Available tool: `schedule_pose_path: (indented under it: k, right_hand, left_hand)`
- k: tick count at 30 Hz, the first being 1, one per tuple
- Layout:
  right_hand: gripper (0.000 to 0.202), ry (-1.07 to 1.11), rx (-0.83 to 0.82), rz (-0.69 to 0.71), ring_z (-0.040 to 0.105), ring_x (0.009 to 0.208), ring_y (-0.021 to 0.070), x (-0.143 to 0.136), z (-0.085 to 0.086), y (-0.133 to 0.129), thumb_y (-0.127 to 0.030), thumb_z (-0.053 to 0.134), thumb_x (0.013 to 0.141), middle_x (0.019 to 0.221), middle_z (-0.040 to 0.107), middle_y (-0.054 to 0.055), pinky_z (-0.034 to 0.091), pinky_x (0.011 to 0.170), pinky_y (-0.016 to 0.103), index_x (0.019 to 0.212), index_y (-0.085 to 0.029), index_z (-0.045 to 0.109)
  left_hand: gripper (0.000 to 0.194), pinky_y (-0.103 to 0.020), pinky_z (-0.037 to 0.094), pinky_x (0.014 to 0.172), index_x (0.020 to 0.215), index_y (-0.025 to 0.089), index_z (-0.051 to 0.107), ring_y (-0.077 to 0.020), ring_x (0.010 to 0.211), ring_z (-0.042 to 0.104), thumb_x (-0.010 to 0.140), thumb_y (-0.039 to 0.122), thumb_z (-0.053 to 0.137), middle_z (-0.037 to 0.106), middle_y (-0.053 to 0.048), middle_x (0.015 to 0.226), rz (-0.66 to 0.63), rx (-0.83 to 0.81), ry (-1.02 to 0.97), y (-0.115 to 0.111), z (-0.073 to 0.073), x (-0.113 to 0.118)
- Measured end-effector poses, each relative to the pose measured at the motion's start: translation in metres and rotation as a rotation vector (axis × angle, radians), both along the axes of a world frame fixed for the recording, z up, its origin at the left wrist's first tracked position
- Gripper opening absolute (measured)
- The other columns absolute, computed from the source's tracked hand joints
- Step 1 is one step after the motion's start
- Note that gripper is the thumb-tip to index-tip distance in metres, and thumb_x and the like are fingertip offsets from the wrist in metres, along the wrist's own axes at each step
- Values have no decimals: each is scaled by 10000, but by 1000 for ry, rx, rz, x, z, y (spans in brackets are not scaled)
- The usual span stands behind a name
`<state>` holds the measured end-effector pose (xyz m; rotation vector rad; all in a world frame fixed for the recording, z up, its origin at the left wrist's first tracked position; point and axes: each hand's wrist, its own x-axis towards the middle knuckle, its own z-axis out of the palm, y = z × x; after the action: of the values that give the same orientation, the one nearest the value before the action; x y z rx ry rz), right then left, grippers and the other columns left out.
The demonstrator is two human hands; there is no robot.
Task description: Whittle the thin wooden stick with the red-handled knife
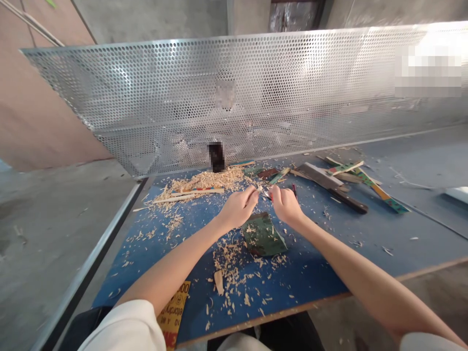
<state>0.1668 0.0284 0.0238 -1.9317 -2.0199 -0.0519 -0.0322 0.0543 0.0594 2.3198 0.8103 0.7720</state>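
Over the middle of the table, my left hand (239,207) is closed on a small pale piece of wood (260,188), mostly hidden by the fingers. Close beside it, my right hand (286,204) grips a small knife (266,194); a short bright blade and a bit of red handle show. The blade is near the wood, but I cannot tell whether it touches. Below both hands lies a dark green sheet (265,235) sprinkled with shavings.
Wood shavings (204,180) pile up at the back left of the blue table (310,273). Painted wood strips (380,187) and a broad blade with a dark handle (349,199) lie right. Yellow printed paper (177,309) is front left. A perforated metal screen (175,97) stands behind, a person beyond it.
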Motion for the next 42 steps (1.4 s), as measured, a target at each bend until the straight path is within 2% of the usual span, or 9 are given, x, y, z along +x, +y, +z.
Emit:
schedule_pose_path:
  k: [6, 10, 15, 23, 29, 32, 36, 42]
  right_hand:
    - [416, -11, 76, 22, 623, 715, 232, 4, -5, 2, -196, 265, 1029, 797, 722, 137, 329, 682, 325, 963, -135, 671]
    - [478, 63, 150, 54, 597, 635, 213, 6, -9, 3, -219, 223, 1047, 669, 679, 100, 283, 645, 329, 818, -171, 639]
    - [533, 169, 188, 80, 588, 615, 214, 6, -10, 2, -247, 198, 1064, 620, 651, 95, 299, 654, 337, 728, -198, 609]
    - [547, 140, 179, 66, 590, 606, 208, 5, -6, 1, -261, 187, 1062, 624, 662, 100, 303, 647, 333, 724, -198, 614]
    - [543, 88, 155, 53, 616, 631, 208, 6, -5, 1, -242, 180, 1059, 651, 687, 101, 308, 659, 328, 751, -190, 624]
    - [494, 39, 125, 44, 624, 646, 212, 6, -6, 2, -223, 220, 1052, 689, 707, 107, 295, 653, 326, 793, -179, 639]
    - [422, -45, 85, 48, 619, 665, 224, 4, -7, 3, -207, 285, 1033, 751, 732, 125, 268, 638, 338, 837, -168, 657]
    - [466, 4, 88, 42, 613, 673, 223, 7, -11, 4, -214, 257, 1048, 698, 699, 103, 269, 644, 336, 789, -188, 643]
  left_hand:
    - [317, -315, 270, 571, 870, 229, 422, -124, 508, 415, 1089, 434, 317, 428, 40, 594, -6, -14, 31, 1, -5, 2]
    - [311, -309, 262, 536, 909, 229, 420, -119, 470, 393, 1093, 440, 285, 419, 53, 574, -18, -19, 26, 2, -7, 1]
    - [302, -303, 283, 549, 903, 230, 407, -120, 501, 443, 1091, 442, 304, 446, 52, 588, -13, -4, 11, 2, -6, 1]
    - [297, -304, 277, 557, 883, 228, 404, -120, 506, 431, 1085, 430, 322, 456, 50, 605, -34, 8, 41, 0, -4, 1]
    - [349, -307, 293, 569, 887, 222, 459, -126, 529, 468, 1081, 476, 318, 501, 35, 613, -25, -14, 48, 0, -2, 1]
    - [366, -309, 295, 573, 870, 220, 470, -128, 537, 463, 1082, 474, 311, 503, 28, 621, -26, -9, 61, 3, -6, 0]
    - [338, -316, 287, 568, 830, 230, 407, -129, 533, 432, 1072, 457, 346, 492, 25, 636, -31, -14, 78, 9, -13, 0]
    - [394, -321, 296, 562, 818, 235, 385, -136, 540, 429, 1077, 518, 296, 490, 12, 635, -41, -77, 39, 12, -17, 1]
